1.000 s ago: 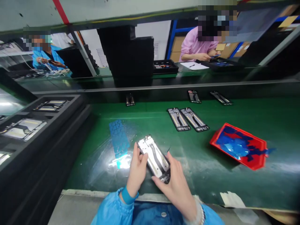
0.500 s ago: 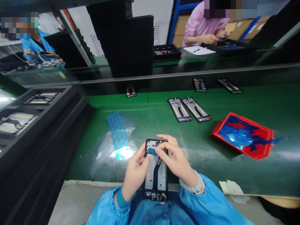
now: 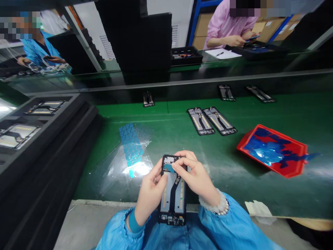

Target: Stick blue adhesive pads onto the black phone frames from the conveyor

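Observation:
An opened phone body (image 3: pixel 169 199) with a black flex cable down its middle is held upright near the table's front edge. My left hand (image 3: pixel 151 189) is closed around its left side, thumb along the edge. On the upper part of the phone lies a small blue film piece (image 3: pixel 168 168). The thumb and forefinger of my right hand (image 3: pixel 197 177) pinch at that piece's right end, while other fingers reach behind the phone's top right edge. To the left, a blue sticker sheet (image 3: pixel 130 144) rests on clear plastic film.
Two phone bodies (image 3: pixel 201 121) lie side by side beyond my hands, with several more along the back ledge. A red bin (image 3: pixel 296 170) of blue film scraps stands at right. Stacked black foam trays (image 3: pixel 85 114) hold phone bodies at left. Two co-workers sit across the bench.
The blue piece lies a little flatter against the phone, with my right fingertips still at it. The view has shifted slightly. At far left, a co-worker's hand has moved lower.

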A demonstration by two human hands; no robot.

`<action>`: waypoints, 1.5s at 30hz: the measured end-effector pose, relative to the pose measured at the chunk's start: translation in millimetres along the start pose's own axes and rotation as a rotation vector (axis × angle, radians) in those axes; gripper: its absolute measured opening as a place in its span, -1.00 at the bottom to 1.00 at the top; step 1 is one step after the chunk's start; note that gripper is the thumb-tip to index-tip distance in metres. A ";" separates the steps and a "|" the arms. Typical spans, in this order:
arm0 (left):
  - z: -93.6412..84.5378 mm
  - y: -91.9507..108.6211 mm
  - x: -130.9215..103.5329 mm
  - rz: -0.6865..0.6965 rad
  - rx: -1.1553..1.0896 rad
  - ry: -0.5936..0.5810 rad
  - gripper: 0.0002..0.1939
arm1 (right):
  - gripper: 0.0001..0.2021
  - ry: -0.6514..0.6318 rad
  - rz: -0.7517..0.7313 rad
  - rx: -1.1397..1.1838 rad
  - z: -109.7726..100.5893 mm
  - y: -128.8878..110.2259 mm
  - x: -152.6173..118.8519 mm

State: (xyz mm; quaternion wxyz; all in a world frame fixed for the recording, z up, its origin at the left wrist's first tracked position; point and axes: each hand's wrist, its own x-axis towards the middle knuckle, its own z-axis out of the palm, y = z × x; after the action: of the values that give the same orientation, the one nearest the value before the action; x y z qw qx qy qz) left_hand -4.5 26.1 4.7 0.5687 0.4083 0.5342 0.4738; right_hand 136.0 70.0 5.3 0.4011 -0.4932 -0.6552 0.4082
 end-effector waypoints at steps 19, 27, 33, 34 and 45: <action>1.5 -1.8 -3.4 0.017 -0.016 0.007 -0.50 | -0.79 0.009 -0.028 -0.028 -0.1 -2.1 -5.6; 3.9 -1.0 -4.4 0.010 0.006 0.026 -0.52 | -0.78 0.001 -0.032 -0.015 -0.7 -1.4 -7.7; 3.2 -3.0 -6.1 -0.002 0.041 0.050 -0.52 | -0.80 0.022 -0.076 -0.016 -0.1 0.8 -10.7; 3.2 -3.2 -6.3 -0.002 0.044 0.050 -0.52 | -0.81 0.020 -0.080 -0.013 -0.2 1.1 -11.1; 4.5 -3.8 -8.8 -0.005 0.079 0.093 -0.51 | -0.82 0.051 -0.140 -0.019 2.6 4.8 -12.8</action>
State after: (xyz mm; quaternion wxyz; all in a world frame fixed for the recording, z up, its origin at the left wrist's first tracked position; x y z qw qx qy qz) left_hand 0.6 16.9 3.4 0.5279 0.4068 0.5794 0.4693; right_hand 137.5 58.1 -1.7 0.4404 -0.4600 -0.6817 0.3602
